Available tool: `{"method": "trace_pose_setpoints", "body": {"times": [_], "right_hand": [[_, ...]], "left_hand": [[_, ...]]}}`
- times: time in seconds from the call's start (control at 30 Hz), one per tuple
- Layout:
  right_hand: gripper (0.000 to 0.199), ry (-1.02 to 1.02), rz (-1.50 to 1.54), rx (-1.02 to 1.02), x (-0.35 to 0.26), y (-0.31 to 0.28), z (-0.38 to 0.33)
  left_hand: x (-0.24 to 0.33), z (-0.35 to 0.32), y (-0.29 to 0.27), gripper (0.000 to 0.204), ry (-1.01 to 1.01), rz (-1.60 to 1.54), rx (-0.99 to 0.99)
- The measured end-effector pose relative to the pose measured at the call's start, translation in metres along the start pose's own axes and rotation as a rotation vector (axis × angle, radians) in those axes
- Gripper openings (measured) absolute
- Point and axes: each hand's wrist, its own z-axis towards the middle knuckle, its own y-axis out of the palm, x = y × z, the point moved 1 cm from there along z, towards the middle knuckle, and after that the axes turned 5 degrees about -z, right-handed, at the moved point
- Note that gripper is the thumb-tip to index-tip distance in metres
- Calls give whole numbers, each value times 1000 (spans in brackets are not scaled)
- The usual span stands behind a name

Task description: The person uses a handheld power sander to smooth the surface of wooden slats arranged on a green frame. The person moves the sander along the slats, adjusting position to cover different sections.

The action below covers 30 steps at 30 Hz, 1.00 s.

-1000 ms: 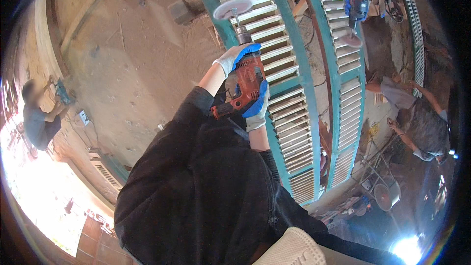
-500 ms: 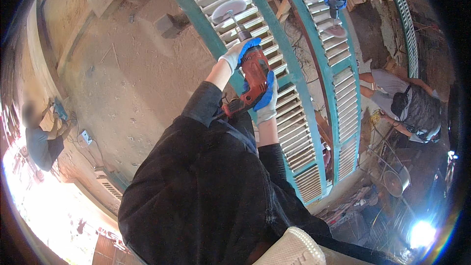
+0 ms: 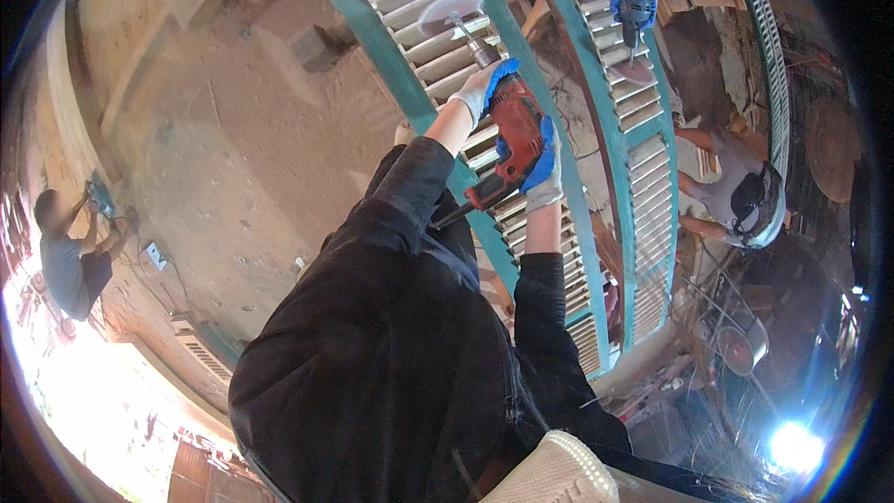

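Observation:
Both my hands, in white gloves with blue palms, hold a red power drill (image 3: 515,126) over a louvered shutter (image 3: 384,54) with a teal frame and pale slats. My left hand (image 3: 480,91) wraps the drill's front behind the chuck. Around the rear grip my right hand (image 3: 546,170) is closed; its trigger finger is hidden. A round, pale sanding disc (image 3: 452,12) on the drill's shaft is over the upper slats; whether it touches them I cannot tell. The disc's outline is blurred.
Right of mine lies another teal shutter (image 3: 612,144), where a co-worker's gloved hands hold a dark drill (image 3: 637,2) with a disc. Another person (image 3: 745,196) bends over at the right. At far left a person (image 3: 70,256) holds a blue tool (image 3: 101,197). A fan (image 3: 740,347) stands lower right.
My hands and the drill have shifted to the right, and the disc has moved right and slightly up along the slats. The person at the right has bent lower.

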Motion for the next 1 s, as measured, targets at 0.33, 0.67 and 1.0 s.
{"method": "trace_pose_setpoints", "body": {"times": [0.33, 0.67, 1.0], "right_hand": [[58, 1, 67, -136, -6, -9, 8], [51, -55, 159, -7, 57, 23, -21], [60, 18, 296, -156, 92, 20, -18]], "left_hand": [[13, 13, 22, 30, 0, 171, -24], [7, -17, -32, 28, -39, 200, 76], [8, -55, -42, 33, -20, 379, 338]]}}
